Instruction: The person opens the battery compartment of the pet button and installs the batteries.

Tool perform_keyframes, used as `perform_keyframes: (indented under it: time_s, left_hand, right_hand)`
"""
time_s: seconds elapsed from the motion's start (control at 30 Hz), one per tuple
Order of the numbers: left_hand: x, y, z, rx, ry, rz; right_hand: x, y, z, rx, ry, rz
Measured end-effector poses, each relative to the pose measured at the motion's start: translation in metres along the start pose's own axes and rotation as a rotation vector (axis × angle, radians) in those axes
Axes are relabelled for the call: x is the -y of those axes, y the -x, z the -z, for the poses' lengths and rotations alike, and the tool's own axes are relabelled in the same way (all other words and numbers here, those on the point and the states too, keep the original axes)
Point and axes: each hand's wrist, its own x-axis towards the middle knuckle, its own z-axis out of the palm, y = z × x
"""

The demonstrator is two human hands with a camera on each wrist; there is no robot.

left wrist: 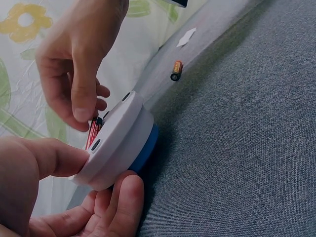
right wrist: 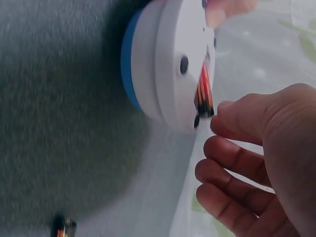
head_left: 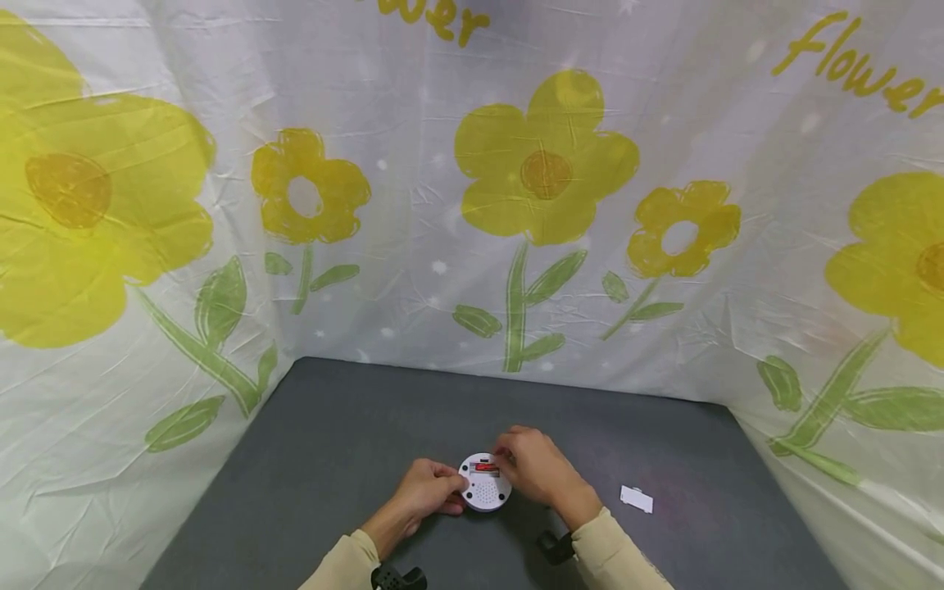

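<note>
My left hand point(head_left: 430, 489) grips a round white device point(head_left: 487, 494) by its edge, thumb above and fingers below. Its upturned face has dark round feet, a patch of small holes and an uncovered battery compartment; a blue part shows beneath in both wrist views. One red and black battery point(right wrist: 205, 91) sits tilted in the compartment, one end sticking out. My right hand point(head_left: 537, 463) is at that end, fingers loosely bent, thumb tip beside the battery and not wrapped round it. Whether the thumb touches the battery is hard to tell.
Another battery point(left wrist: 176, 70) lies loose on the dark grey tabletop point(head_left: 369, 434), right of the device. Farther right is a small white battery cover point(head_left: 637, 499). A pale curtain with yellow flowers point(head_left: 546, 164) surrounds the table's back and sides.
</note>
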Motion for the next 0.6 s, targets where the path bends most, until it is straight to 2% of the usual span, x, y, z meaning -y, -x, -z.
perform_keyframes:
  time_s: [0.23,0.47,0.6]
  left_hand:
    - [-0.001,0.0,0.001,0.006,0.002,-0.003]
    - [0.0,0.0,0.0,0.004,0.002,-0.01]
    - [0.0,0.001,0.0,0.0,-0.002,-0.014]
  right_hand:
    - [-0.011,0.005,0.006,-0.025,-0.022,-0.041]
    - [-0.017,0.009,0.001,0.124,-0.245,-0.196]
    - [-0.018,0.01,-0.002,0.164,-0.327,-0.243]
